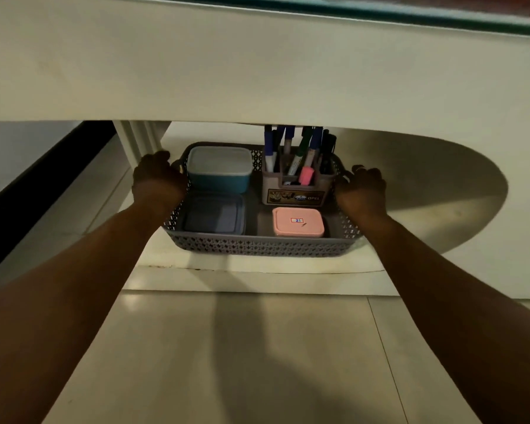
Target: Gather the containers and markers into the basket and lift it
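Note:
A grey lattice basket (257, 244) rests on the white lower shelf under a table. Inside it are a blue container with a white lid (219, 168) at the back left, a flat grey-blue container (213, 217) at the front left, and a small pink container (297, 223) at the front right. A beige holder (296, 191) at the back right is full of several markers (300, 151). My left hand (156, 175) grips the basket's left handle. My right hand (363, 186) grips the right handle.
The table's white apron (257, 71) hangs low just above the marker tops. A white table leg (138, 136) stands behind my left hand. The shelf's front edge (257, 281) lies below the basket, with pale floor tiles (257, 362) nearer me.

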